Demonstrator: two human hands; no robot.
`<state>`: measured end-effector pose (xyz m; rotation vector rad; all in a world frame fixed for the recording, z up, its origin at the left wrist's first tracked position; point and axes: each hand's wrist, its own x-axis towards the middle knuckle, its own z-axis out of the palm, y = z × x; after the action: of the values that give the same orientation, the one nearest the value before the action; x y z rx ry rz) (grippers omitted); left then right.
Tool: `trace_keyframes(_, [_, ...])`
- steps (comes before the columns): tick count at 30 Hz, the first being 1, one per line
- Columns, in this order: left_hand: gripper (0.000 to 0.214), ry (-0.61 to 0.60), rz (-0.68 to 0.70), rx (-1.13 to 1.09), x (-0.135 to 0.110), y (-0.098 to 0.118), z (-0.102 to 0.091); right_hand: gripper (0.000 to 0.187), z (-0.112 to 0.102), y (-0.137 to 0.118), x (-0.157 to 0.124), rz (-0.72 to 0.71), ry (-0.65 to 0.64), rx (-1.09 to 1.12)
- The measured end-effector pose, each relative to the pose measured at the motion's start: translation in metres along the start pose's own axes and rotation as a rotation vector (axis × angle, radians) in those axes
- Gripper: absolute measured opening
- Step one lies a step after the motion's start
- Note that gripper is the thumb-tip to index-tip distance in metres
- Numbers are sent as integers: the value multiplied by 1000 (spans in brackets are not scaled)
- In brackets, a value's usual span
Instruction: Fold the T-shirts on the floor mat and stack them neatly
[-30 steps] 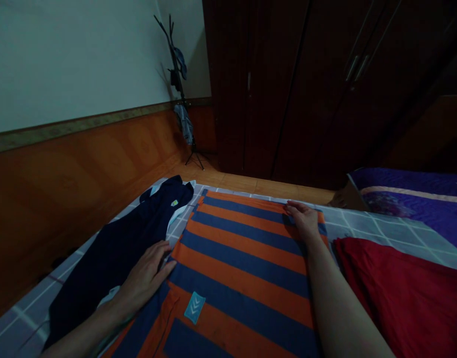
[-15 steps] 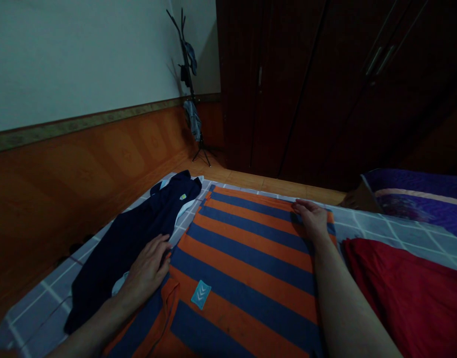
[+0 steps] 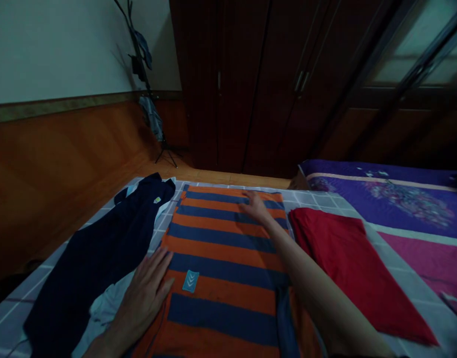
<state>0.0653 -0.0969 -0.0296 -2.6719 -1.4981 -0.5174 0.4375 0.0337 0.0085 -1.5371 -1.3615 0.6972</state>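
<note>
Orange-striped shirt (image 3: 221, 258) | flat (teal patch (image 3: 190, 281)) | left hand (image 3: 144, 293), right hand (image 3: 256, 208) open, gripping nothing

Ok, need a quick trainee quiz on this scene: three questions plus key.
1. Which hand is nearer the teal chevron patch on the striped orange-and-navy shirt?
2. True or false: the right hand lies on the purple bedspread.
3. What lies directly to the right of the shirt? A) a folded red cloth B) a navy garment C) a coat stand

Key: 1. The left hand. 2. False. 3. A.
</note>
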Motion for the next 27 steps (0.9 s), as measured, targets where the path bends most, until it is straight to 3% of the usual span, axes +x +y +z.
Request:
trace_keyframes(4, [64, -85, 163, 66, -9, 8, 11, 42, 21, -15, -66, -8, -165, 52])
trace_keyframes(6, [62, -92, 161, 83, -9, 9, 14, 42, 7, -11, -83, 32, -131, 56])
trace_keyframes(11, [64, -109, 142, 41, -12, 8, 5, 61, -64, 1, -104, 100, 146, -14])
trace_keyframes(14, [68, -104, 186, 20, -22, 8, 0, 54, -78, 5, -142, 34, 74, -82])
trace_keyframes(17, [72, -146, 259, 21, -30, 6, -4, 53, -69, 7, -192, -49, -54, -248])
trace_keyframes(19, [70, -163, 253, 8, -32, -1, -10, 56, -63, 5, -221, -93, -19, -390])
trace_keyframes(22, [58, -169, 129, -13, -34, -23, -22, 54, -62, -1, -259, -183, 12, -534])
trace_keyframes(25, [50, -205, -1, -7, -39, -52, -37, 54, -70, -6, -294, -286, -72, -630])
trace_keyframes(27, [43, -207, -19, 8, -42, -69, -46, 58, -77, -4, -314, -354, -133, -693])
